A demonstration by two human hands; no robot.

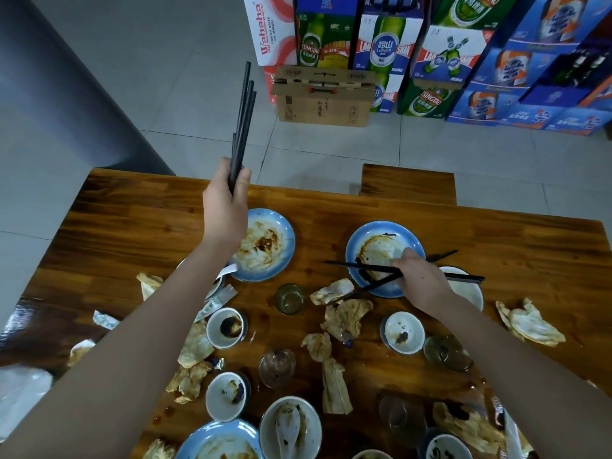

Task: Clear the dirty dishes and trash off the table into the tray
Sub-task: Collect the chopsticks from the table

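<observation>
Brown wooden counter (132, 210), strewn all over with dishes and trash. Blue-rimmed ceramic plates (374, 240), sauce-smeared: heavy, brittle, slick; best taken by the rim. Small white ceramic bowls (404, 332) and clear drinking glasses (277, 367) near the front edge: fragile, greasy. Crumpled stained paper napkins (346, 318): light, soft, easily pinched. Thin black chopsticks (243, 127): stiff, light, apt to slide; bundle upright in left hand (227, 203), fist closed round the lower ends. Right hand (420, 279) curled on a crossed pair (361, 266) over the right plate; fingertips hidden. Tray not in view; bottom dishes cut off

blue plate (212, 442) — cut by bottom edge | left forearm hides saucer (217, 286)
</observation>
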